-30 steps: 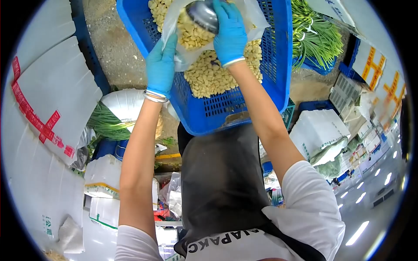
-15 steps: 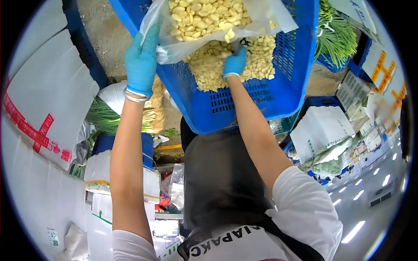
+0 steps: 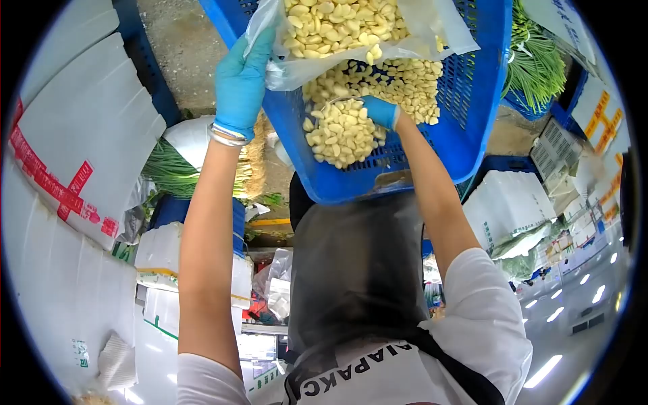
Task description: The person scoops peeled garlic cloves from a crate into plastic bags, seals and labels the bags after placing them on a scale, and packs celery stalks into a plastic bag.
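My left hand [image 3: 241, 88], in a blue glove, grips the edge of a clear plastic bag [image 3: 432, 23] with peeled garlic cloves [image 3: 344, 27] in it. The bag lies over the far part of a blue plastic basket [image 3: 476, 101]. In the basket, my gloved right hand [image 3: 381, 112] is closed at the right side of a heaped load of peeled cloves [image 3: 344, 135]. The load seems to sit on a scoop, mostly hidden under the cloves; a thin rim shows at its far edge. More loose cloves [image 3: 412, 84] lie on the basket floor behind it.
Bundles of green stalks [image 3: 536, 64] stand right of the basket, with more green stalks [image 3: 169, 169] at the left. White foam boxes [image 3: 81, 142] crowd the left side; another foam box [image 3: 509, 202] stands at the right. A dark apron [image 3: 358, 270] hangs below the basket.
My right hand has turned and come nearer, bringing up a heap of cloves from the pile. Basket floor now shows through the pile. My left hand still holds the bag.
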`<control>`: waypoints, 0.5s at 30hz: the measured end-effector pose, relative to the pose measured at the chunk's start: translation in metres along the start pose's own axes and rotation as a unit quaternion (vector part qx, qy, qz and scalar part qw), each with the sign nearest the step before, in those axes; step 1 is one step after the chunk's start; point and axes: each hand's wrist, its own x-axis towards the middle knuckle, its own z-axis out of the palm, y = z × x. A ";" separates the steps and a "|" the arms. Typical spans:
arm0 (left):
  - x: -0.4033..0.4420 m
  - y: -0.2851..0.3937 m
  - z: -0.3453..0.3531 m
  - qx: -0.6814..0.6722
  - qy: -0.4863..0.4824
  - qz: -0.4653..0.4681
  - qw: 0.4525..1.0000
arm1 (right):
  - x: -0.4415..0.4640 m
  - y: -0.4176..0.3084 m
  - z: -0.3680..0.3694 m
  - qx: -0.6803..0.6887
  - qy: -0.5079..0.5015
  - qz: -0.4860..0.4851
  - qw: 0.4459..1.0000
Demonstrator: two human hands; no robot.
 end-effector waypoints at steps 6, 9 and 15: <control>0.003 -0.004 -0.001 0.027 -0.020 -0.024 0.999 | -0.136 -0.079 -0.007 0.309 0.098 -0.252 0.912; 0.004 0.012 0.002 0.012 -0.015 -0.044 0.999 | -0.155 -0.156 0.003 0.276 0.406 -0.315 0.812; 0.007 0.009 0.000 0.000 -0.011 -0.068 0.998 | -0.116 -0.199 -0.006 -0.227 0.637 -0.486 0.553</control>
